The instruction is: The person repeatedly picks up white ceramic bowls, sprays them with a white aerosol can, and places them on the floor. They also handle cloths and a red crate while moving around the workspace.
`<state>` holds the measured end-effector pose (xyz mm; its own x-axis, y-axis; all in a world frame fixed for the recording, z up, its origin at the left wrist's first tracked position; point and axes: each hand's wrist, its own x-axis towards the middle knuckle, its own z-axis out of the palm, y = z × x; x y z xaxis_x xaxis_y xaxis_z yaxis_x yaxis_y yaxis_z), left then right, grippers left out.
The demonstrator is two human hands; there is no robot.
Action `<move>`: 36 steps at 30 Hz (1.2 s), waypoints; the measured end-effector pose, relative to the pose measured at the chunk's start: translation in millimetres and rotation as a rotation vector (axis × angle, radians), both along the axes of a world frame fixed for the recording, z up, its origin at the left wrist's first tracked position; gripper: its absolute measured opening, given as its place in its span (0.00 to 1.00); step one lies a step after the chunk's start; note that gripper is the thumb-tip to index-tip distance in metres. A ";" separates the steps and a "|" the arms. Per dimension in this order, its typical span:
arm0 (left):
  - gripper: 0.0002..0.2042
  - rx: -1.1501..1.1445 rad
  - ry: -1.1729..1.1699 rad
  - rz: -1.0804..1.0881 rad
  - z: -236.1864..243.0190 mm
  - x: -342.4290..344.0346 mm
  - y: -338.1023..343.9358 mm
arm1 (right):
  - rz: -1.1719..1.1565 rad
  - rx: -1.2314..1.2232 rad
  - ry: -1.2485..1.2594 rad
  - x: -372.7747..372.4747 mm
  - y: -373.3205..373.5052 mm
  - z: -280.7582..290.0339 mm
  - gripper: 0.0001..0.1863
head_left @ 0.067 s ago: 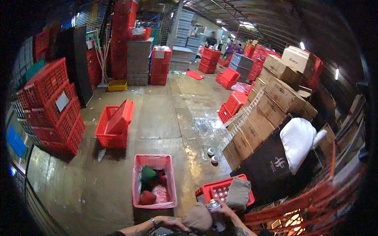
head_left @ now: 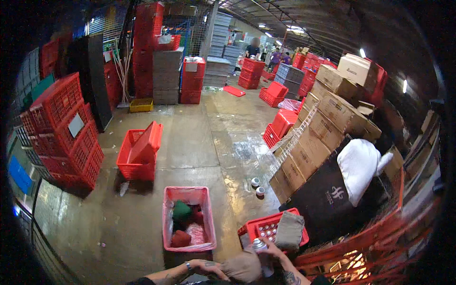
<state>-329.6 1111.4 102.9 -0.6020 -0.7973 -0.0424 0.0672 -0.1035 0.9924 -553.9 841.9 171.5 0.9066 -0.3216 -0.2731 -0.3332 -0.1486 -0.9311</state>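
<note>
A beige, rounded cloth item point(head_left: 241, 267), perhaps a cap, is at the lower edge. My left hand point(head_left: 212, 269) is curled against its left side, with the fingertips partly hidden. My right hand point(head_left: 273, 251) is wrapped round a spray can point(head_left: 264, 268) with a pale top, upright beside the cloth item's right side. Just beyond that hand, a red crate point(head_left: 245, 232) holds several white-topped cans point(head_left: 268, 232), and a folded grey cloth point(head_left: 289, 231) lies across its right part. A red bin point(head_left: 166, 218) lined with clear plastic contains green and red cloth items point(head_left: 182, 212).
Two small white round items point(head_left: 257, 186) lie on the floor ahead. Cardboard boxes point(head_left: 304, 147) and a black box with a white bag point(head_left: 361, 166) stack up on the right. Red crates point(head_left: 66, 133) stand at left, with an open crate point(head_left: 137, 154) nearer. Several people point(head_left: 253, 50) are far off.
The view has shifted slightly. My hands, the cloth item and the spray can sit a little further right in the picture; the grip on the can is the same.
</note>
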 end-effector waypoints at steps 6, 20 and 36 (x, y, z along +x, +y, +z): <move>0.19 0.296 -0.491 -0.010 183.7 46.6 95.8 | 0.101 0.498 -0.117 57.3 122.2 -24.1 0.39; 0.13 0.264 -0.049 1.576 110.4 -5.9 299.9 | 0.175 -0.023 0.118 92.4 296.4 -48.5 0.26; 0.21 -0.300 -0.155 0.391 210.8 38.3 296.8 | 0.419 0.181 -0.133 41.2 363.5 36.5 0.36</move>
<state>-291.3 1408.2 313.6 -0.2609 -0.9525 0.1574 -0.1066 0.1905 0.9759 -512.6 1205.4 208.1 0.9790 0.1215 -0.1639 -0.1555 -0.0758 -0.9849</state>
